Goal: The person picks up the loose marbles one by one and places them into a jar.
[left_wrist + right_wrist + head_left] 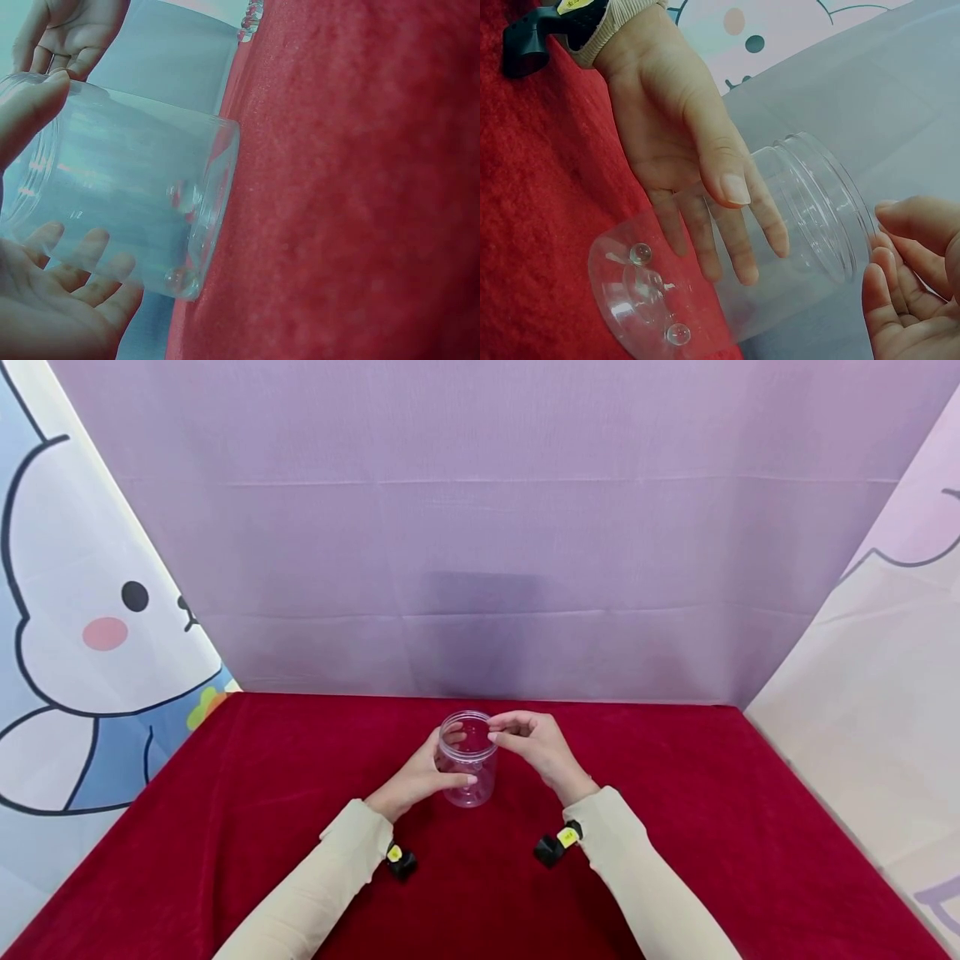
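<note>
A clear plastic jar [468, 777] stands upright on the red cloth, its top uncovered. My left hand [423, 775] grips its side, thumb at the front and the other fingers around the far side. Inside, at the bottom, lie small clear glass balls, among them one glass ball [679, 334] and another glass ball [640, 253]. My right hand [538, 745] is at the jar's right rim, thumb and bent fingers a little apart. Nothing shows between them. Whether those fingertips touch the rim is hard to tell.
Red cloth [675, 827] covers the table. A plain lilac backdrop [480, 527] rises behind it, with printed cartoon sheets on both sides. At the top of the left wrist view, a clear bumpy object [251, 19] sits at the cloth's far edge.
</note>
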A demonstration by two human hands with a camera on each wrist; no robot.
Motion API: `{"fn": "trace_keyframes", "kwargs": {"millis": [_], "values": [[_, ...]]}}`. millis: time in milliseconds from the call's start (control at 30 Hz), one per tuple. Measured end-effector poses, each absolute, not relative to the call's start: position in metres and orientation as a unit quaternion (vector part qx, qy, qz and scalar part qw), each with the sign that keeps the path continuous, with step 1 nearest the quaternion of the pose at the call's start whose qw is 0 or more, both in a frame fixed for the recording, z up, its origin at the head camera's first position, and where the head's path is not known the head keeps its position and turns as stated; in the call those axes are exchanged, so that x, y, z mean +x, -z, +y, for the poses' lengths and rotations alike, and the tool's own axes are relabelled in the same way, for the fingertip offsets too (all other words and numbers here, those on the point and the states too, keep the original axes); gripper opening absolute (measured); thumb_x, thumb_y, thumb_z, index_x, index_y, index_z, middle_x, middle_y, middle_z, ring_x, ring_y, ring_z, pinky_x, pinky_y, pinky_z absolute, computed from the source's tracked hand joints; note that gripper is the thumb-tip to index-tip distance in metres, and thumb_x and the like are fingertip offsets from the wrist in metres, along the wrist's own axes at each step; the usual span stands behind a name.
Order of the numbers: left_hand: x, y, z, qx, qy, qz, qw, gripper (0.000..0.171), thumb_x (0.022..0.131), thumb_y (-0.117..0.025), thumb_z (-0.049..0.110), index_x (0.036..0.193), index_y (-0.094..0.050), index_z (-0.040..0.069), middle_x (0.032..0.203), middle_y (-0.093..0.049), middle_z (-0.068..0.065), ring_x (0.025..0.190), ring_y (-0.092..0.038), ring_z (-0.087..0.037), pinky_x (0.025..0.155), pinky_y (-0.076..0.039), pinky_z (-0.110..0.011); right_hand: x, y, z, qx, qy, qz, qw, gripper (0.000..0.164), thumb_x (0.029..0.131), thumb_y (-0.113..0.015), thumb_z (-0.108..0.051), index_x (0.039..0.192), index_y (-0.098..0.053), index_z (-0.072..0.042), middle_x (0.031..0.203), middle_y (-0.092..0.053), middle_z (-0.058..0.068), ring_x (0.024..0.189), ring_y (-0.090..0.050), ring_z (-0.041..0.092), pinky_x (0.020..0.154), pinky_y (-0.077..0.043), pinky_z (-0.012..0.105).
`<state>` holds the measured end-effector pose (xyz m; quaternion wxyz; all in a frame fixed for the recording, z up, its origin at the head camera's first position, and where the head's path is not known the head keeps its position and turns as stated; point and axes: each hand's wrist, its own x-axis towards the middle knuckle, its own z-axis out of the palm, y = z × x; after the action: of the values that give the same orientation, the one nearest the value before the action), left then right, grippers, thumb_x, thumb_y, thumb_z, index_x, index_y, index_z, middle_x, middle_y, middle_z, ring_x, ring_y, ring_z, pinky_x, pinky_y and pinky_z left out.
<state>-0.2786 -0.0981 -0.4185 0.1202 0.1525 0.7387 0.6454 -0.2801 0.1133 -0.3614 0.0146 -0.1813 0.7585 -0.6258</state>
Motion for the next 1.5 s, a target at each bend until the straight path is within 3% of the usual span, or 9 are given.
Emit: {"fn": "trace_keyframes", "kwargs": {"millis": [233, 633, 900, 1167, 1500], "values": [[-0.279, 0.42, -0.1, 0.15, -0.647, 0.739, 0.118, 0.089, 0.077, -0.078, 0.015, 0.146, -0.022, 0.023, 0.145, -0.037, -0.005, 0.134, -0.034, -0.03, 0.106, -0.033, -0.049, -0.279, 0.361, 0.112, -0.18, 0.631, 0.754, 0.019, 0.028, 0.084, -0.066, 0.0, 0.11, -0.063, 0.01, 0.105, -0.067, 0.021, 0.082, -0.059, 0.014, 0.073, -0.05, 0.023], [-0.279, 0.42, -0.101, 0.147, -0.645, 0.741, 0.117, 0.087, 0.078, -0.076, 0.014, 0.146, -0.023, 0.021, 0.146, -0.035, -0.009, 0.134, -0.034, -0.032, 0.106, -0.033, -0.049, -0.283, 0.373, 0.114, -0.185, 0.661, 0.727, 0.019, 0.029, 0.084, -0.069, -0.006, 0.109, -0.065, 0.006, 0.109, -0.063, 0.027, 0.084, -0.061, 0.014, 0.077, -0.05, 0.023], [-0.278, 0.42, -0.1, 0.149, -0.644, 0.742, 0.111, 0.088, 0.078, -0.076, 0.011, 0.147, -0.022, 0.018, 0.146, -0.035, -0.011, 0.134, -0.035, -0.031, 0.106, -0.033, -0.049, -0.281, 0.376, 0.118, -0.19, 0.67, 0.718, 0.021, 0.03, 0.083, -0.07, -0.007, 0.109, -0.064, 0.008, 0.095, -0.07, 0.0, 0.085, -0.061, 0.014, 0.077, -0.05, 0.025], [-0.28, 0.421, -0.099, 0.153, -0.644, 0.741, 0.113, 0.09, 0.077, -0.077, 0.014, 0.147, -0.021, 0.016, 0.147, -0.034, -0.011, 0.133, -0.035, -0.031, 0.105, -0.034, -0.05, -0.276, 0.377, 0.129, -0.187, 0.661, 0.727, 0.009, 0.028, 0.083, -0.071, -0.009, 0.108, -0.066, 0.004, 0.101, -0.067, 0.019, 0.086, -0.063, 0.014, 0.08, -0.051, 0.027], [-0.279, 0.421, -0.098, 0.156, -0.642, 0.742, 0.111, 0.088, 0.078, -0.076, 0.011, 0.147, -0.022, 0.015, 0.148, -0.032, -0.014, 0.135, -0.032, -0.032, 0.106, -0.033, -0.048, -0.267, 0.384, 0.152, -0.17, 0.611, 0.773, 0.026, 0.027, 0.085, -0.071, -0.017, 0.109, -0.068, -0.006, 0.103, -0.069, 0.005, 0.088, -0.062, 0.018, 0.08, -0.051, 0.033]]}}
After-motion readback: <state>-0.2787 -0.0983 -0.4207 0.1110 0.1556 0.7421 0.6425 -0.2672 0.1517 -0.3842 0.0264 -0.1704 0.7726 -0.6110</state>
